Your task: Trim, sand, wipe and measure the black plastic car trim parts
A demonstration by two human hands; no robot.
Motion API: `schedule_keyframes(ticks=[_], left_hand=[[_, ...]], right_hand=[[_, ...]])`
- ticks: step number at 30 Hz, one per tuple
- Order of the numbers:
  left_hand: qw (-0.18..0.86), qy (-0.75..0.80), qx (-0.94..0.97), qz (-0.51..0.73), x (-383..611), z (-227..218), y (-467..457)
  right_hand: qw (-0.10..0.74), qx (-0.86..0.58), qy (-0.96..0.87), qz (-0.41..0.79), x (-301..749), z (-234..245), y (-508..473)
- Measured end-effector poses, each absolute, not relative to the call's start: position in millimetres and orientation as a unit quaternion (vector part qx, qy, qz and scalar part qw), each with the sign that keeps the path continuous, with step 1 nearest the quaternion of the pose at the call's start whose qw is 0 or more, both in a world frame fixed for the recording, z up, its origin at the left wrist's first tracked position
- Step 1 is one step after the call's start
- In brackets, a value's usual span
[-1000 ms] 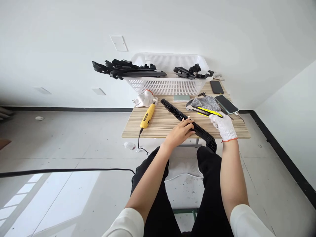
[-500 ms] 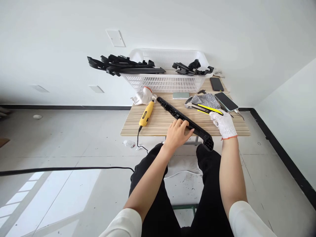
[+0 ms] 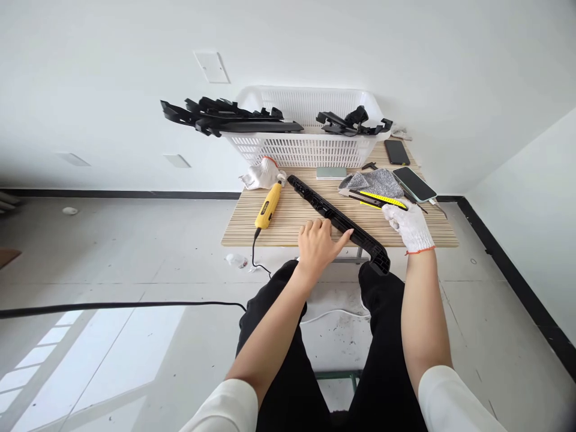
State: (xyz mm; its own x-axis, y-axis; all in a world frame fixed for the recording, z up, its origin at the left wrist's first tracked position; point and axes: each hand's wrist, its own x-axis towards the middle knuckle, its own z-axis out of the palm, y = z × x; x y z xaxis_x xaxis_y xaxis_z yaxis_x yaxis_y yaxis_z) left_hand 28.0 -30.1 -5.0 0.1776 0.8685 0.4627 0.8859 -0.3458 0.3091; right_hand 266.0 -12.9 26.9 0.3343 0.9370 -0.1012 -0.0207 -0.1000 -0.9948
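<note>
A long black plastic part point(image 3: 335, 216) lies slantwise across the small table, its bent lower end jutting past the front edge above my knee. Bare and with thumb spread, my left hand point(image 3: 317, 243) is beside the part's lower left edge; the thumb tip overlaps it, though contact is unclear. My right hand point(image 3: 407, 223), in a white knit glove with an orange cuff, is closed around a yellow and black utility knife point(image 3: 378, 199). The knife's blade end points left, just in front of a crumpled grey cloth point(image 3: 377, 180).
A white basket point(image 3: 306, 150) with several black plastic parts point(image 3: 243, 123) stands at the back. On the table point(image 3: 240, 231) are a yellow corded rotary tool point(image 3: 269, 206), a white glove point(image 3: 261, 175), a grey-green block point(image 3: 332, 173) and two phones point(image 3: 414, 183). A black cable crosses the floor.
My left hand has loosened from the black part and shifted slightly left, its fingers coming off it and the thumb spreading. My right hand keeps the knife in nearly the same place.
</note>
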Motion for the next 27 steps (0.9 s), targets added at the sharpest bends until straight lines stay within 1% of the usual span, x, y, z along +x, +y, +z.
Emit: schedule_keyframes(ticks=[5, 11, 19, 27], left_hand=[[0.017, -0.555, -0.777, -0.298, 40.3, -7.5, -24.0], [-0.021, -0.567, -0.785, -0.249, 41.1, -2.3, -21.9], [0.000, -0.598, -0.774, -0.206, 43.2, -1.0, -30.1], [0.008, -0.591, -0.780, -0.206, 45.1, -0.9, -45.4]], right_hand=[[0.557, -0.601, -0.387, 0.423, 266.4, 25.9, -12.7], [0.554, -0.606, -0.384, 0.423, 265.7, 26.0, -12.9], [0.553, -0.605, -0.386, 0.424, 264.8, 27.8, -13.6], [0.555, -0.602, -0.384, 0.427, 264.0, 27.1, -12.8]])
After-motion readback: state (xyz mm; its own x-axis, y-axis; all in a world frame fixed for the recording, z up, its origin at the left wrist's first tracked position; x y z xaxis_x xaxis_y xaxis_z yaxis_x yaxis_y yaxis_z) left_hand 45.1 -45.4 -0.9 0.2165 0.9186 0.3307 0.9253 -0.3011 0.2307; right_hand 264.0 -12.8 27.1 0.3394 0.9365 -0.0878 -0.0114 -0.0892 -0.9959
